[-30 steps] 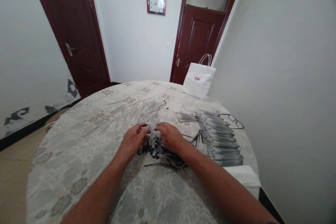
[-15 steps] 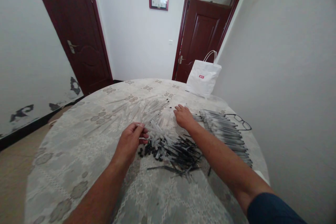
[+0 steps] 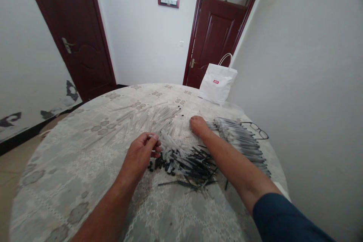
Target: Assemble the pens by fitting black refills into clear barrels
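My left hand (image 3: 142, 149) hovers over the left side of a parts heap, thumb pressed against the fingers; anything in this pinch is too small to make out. Clear pen caps (image 3: 168, 140) lie just right of it. Small black plugs (image 3: 160, 160) sit below its fingertips, and a tangle of black pen refills (image 3: 195, 164) spreads nearer me. Clear pen barrels (image 3: 147, 117) are scattered beyond. Further right, my right hand (image 3: 198, 125) is low over the table with its fingers curled under, hiding whatever they may hold. Beside it is a row of assembled pens (image 3: 242, 143).
A patterned tablecloth (image 3: 93, 174) covers the round table. Eyeglasses (image 3: 259, 130) lie right of the pen row. At the back right stands a white paper bag (image 3: 218, 83), near the wall. Two stray black plugs (image 3: 182, 115) rest beyond the heap.
My right hand's fingers, stretched forward before, have curled down and in. The left hand keeps its pinch in nearly the same place. The view has shifted slightly.
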A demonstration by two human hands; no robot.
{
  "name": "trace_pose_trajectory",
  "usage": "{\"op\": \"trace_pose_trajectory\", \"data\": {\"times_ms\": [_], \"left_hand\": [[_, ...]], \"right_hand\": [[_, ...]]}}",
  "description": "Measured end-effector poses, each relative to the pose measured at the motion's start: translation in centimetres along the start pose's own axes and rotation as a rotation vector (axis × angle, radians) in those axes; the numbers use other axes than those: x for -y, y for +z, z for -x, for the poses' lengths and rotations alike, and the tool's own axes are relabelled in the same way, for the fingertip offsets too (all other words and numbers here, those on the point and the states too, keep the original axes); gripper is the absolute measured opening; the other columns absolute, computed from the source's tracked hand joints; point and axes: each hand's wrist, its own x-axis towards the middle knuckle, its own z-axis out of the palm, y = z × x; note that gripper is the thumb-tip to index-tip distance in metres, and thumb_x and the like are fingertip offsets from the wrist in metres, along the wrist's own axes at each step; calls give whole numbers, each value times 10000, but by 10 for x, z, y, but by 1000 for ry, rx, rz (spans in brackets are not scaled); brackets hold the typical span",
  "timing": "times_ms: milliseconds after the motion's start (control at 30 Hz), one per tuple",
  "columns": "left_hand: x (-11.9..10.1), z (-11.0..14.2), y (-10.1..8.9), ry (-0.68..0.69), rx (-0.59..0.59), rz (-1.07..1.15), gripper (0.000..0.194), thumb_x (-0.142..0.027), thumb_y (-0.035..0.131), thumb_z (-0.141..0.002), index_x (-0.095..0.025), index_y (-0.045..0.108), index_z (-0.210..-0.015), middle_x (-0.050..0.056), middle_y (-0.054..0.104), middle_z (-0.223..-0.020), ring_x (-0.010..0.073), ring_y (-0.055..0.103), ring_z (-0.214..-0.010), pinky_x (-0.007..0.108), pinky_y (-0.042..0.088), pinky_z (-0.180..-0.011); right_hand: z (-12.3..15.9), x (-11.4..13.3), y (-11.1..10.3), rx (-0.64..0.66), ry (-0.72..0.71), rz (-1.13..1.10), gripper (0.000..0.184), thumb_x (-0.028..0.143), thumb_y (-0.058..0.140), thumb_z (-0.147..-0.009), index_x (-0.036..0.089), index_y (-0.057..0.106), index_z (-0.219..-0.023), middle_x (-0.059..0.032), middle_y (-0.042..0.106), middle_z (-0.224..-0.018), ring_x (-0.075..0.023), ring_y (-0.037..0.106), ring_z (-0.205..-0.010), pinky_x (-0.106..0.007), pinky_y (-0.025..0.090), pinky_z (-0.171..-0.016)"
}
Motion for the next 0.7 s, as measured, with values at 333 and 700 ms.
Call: {"op": "trace_pose_trajectory", "data": {"times_ms": [333, 700], "left_hand": [[1, -7, -9, 51, -133, 151, 317, -472, 646, -823, -160, 593, -852, 50, 667, -790, 179, 665, -679, 284, 565, -544], [11, -9, 0, 31, -105, 120, 320, -421, 599, -858, -141, 595, -1013, 120, 727, -924, 178, 692, -723, 306, 586, -618]], "right_hand": [[88, -46, -67, -237, 150, -183, 397, 160, 365, -975, 159, 645, -1256, -94, 685, -1235, -189, 617, -1138, -298, 427, -1016], [178, -39, -38, 11, 74, -480, 302, 157, 547, -883, 182, 720, -1130, -85, 719, -1118, -194, 651, -1053, -258, 439, -929]]}}
